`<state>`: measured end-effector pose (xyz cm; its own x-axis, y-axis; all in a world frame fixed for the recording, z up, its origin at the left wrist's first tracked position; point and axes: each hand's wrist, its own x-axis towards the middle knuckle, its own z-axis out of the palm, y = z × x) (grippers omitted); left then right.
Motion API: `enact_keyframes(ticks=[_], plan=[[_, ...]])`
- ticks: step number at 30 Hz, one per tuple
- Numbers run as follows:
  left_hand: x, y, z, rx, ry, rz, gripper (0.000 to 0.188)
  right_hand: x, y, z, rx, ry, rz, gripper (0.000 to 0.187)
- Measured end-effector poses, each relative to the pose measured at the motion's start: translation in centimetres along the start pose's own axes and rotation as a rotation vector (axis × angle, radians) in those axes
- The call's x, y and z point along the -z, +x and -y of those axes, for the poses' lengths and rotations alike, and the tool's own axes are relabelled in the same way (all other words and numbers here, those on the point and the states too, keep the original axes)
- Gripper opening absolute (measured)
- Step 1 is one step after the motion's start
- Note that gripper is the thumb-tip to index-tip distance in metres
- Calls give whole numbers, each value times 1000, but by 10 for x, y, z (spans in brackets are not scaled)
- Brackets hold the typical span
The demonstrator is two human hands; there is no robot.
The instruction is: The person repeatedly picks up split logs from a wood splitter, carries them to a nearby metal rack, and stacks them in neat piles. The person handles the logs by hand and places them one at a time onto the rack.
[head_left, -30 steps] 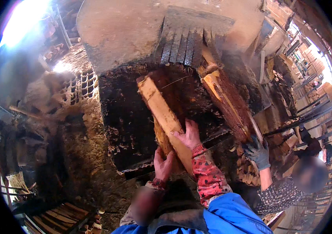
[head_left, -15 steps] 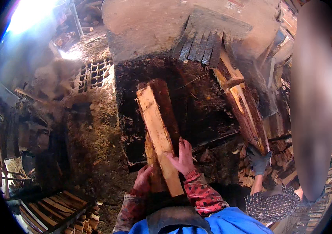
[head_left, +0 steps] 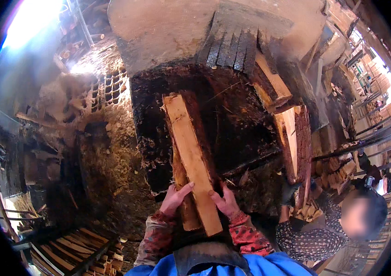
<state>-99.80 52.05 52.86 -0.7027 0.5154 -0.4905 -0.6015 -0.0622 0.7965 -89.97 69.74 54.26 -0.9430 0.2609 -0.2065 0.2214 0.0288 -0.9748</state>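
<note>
Left hand (head_left: 173, 198) and right hand (head_left: 225, 200) – fingers wrapped round the split log (head_left: 191, 161)

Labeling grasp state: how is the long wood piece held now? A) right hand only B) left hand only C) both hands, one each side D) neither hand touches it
C: the left hand and right hand both grip the near end of the wood piece, one on each side.
</note>
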Motion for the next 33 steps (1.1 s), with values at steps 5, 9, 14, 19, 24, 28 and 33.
enact_keyframes(ticks=[5, 9, 14, 19, 24, 28, 33], plan=[[-23, 2, -33, -68, 27, -104, 41, -5, 15, 6, 137, -186, -3, 61], [-24, 9, -40, -109, 61, -142, 40, -3, 29, 4, 162, -166, 30, 64], [-20, 21, -44, -170, -8, -174, 38, -5, 39, 4, 231, -295, -29, 69], [-5, 57, -30, -227, -24, -355, 40, -15, 53, -5, 298, -569, -174, 71], [4, 78, -43, -188, 20, -348, 31, -29, 62, -4, 354, -838, -174, 64], [-6, 78, -57, -209, 24, -355, 32, -32, 67, -7, 358, -814, -197, 69], [6, 93, -39, -286, 56, -303, 33, -34, 69, -15, 408, -860, -280, 68]])
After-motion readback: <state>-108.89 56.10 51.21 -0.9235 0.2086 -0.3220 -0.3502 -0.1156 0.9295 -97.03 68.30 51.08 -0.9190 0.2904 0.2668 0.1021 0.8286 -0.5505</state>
